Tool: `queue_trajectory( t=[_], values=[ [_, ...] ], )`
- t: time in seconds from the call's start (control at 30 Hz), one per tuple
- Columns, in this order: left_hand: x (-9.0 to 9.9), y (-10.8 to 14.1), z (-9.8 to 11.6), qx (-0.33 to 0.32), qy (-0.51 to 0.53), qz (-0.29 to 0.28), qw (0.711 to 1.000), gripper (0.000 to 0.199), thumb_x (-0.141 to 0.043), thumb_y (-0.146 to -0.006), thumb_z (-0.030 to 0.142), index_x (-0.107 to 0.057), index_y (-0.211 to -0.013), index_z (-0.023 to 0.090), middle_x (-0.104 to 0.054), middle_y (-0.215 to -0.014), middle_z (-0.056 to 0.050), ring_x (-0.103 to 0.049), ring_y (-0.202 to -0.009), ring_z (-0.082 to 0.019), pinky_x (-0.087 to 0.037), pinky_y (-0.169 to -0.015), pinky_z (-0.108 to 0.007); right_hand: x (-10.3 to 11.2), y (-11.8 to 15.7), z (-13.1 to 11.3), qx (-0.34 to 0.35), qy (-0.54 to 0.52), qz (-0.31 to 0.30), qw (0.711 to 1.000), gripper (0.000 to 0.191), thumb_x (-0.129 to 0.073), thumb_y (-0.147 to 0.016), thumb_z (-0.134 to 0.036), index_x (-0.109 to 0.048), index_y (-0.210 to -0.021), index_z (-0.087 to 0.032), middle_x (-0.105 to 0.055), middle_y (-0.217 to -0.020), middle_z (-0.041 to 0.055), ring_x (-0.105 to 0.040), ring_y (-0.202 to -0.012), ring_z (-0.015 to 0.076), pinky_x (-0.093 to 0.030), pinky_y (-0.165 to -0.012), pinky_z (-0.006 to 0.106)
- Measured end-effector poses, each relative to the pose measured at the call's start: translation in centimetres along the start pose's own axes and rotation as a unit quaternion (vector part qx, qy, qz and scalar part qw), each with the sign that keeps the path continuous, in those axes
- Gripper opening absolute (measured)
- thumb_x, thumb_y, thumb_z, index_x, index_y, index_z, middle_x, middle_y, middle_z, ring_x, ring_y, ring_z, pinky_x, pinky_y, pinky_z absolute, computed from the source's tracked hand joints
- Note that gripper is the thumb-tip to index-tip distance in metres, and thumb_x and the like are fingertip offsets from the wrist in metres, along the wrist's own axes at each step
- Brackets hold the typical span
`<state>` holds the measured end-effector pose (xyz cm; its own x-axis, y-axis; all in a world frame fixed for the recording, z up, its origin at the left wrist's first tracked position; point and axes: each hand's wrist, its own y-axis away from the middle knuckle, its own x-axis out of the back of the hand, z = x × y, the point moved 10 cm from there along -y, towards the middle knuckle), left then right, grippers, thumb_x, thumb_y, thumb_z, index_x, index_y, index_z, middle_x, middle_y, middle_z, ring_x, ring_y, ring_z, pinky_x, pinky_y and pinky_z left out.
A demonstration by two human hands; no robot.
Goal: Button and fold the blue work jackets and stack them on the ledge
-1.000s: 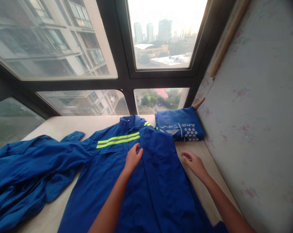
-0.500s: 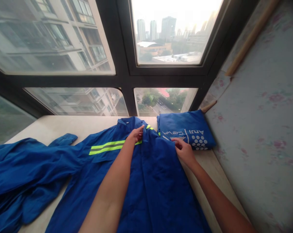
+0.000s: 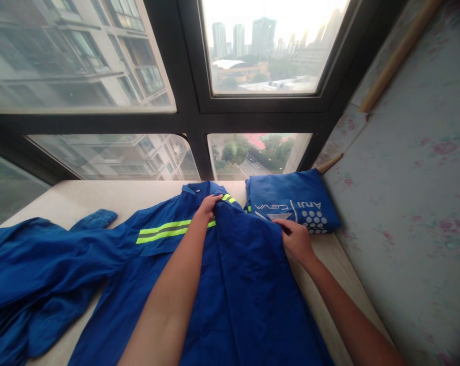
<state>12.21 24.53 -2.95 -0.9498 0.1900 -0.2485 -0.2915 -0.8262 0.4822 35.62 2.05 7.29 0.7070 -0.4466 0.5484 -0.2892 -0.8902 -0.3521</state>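
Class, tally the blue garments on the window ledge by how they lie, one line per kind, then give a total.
Spread-out jacket with reflective stripes, under both hands: 1
Folded garment with white print: 1
Crumpled garment at the left: 1
Total: 3

- Your left hand [image 3: 206,207] sits on the jacket [image 3: 222,284] near its collar.
- Your right hand [image 3: 296,239] is at the jacket's right edge.
- A folded garment [image 3: 290,201] lies behind that hand, against the wall [image 3: 405,203].

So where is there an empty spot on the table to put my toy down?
The table is bare along the window, behind the spread jacket and its sleeve cuff. A thin bare strip runs between the jacket and the wall. It is crowded near the collar, where the left hand, right hand and folded garment are.
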Motion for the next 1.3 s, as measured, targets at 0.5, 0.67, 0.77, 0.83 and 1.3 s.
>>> queue_trajectory(
  t=[0.5,0.67,0.77,0.83,1.3],
  values=[
    [0.1,7.6,1.4,-0.214,-0.202,0.132,0.947,0.059,-0.067,-0.076,0.015,-0.052,-0.132,0.017,-0.047,-0.149,-0.016,-0.043,-0.138,-0.029,-0.032,-0.117,-0.046,3.4,8.9,4.2,-0.153,-0.014,0.073,0.985,0.04,-0.051,-0.09,-0.042,-0.062,-0.121,-0.018,-0.071,-0.114,0.0126,-0.069,-0.098,0.0243,-0.058,-0.083,0.04],
    [0.1,20.0,-3.5,-0.303,-0.476,0.099,0.82,0.052,-0.061,-0.085,0.033,-0.055,-0.134,0.017,-0.045,-0.151,-0.016,-0.037,-0.143,-0.033,-0.026,-0.118,-0.054,4.5,19.6,3.0,-0.115,0.124,0.033,0.985,0.041,-0.049,-0.094,-0.039,-0.059,-0.128,-0.018,-0.067,-0.122,0.0142,-0.065,-0.11,0.0279,-0.056,-0.093,0.047],
    [2.9,26.2,-7.0,-0.292,-0.631,0.131,0.706,0.053,-0.049,-0.091,0.04,-0.052,-0.141,0.021,-0.043,-0.154,-0.014,-0.035,-0.143,-0.034,-0.024,-0.118,-0.056,2.9,23.3,-1.7,0.02,0.193,-0.036,0.98,0.04,-0.048,-0.095,-0.027,-0.057,-0.134,-0.024,-0.059,-0.138,0.0098,-0.054,-0.129,0.0274,-0.047,-0.107,0.048],
    [5.2,29.2,-8.7,-0.273,-0.683,0.148,0.661,0.055,-0.046,-0.092,0.042,-0.051,-0.144,0.024,-0.04,-0.155,-0.012,-0.032,-0.145,-0.035,-0.02,-0.118,-0.057,0.8,24.6,-4.7,0.094,0.223,-0.1,0.965,0.045,-0.048,-0.095,-0.022,-0.054,-0.139,-0.028,-0.053,-0.146,0.0059,-0.046,-0.137,0.0273,-0.044,-0.11,0.047],
    [11.2,34.1,-11.9,-0.238,-0.75,0.158,0.596,0.06,-0.043,-0.094,0.048,-0.04,-0.15,0.028,-0.03,-0.16,-0.009,-0.027,-0.148,-0.035,-0.02,-0.116,-0.061,-3.7,27.6,-4.8,0.157,0.341,-0.16,0.913,0.056,-0.046,-0.098,-0.04,-0.036,-0.152,-0.028,-0.034,-0.159,0.0058,-0.035,-0.144,0.0293,-0.032,-0.114,0.051]
  ],
)
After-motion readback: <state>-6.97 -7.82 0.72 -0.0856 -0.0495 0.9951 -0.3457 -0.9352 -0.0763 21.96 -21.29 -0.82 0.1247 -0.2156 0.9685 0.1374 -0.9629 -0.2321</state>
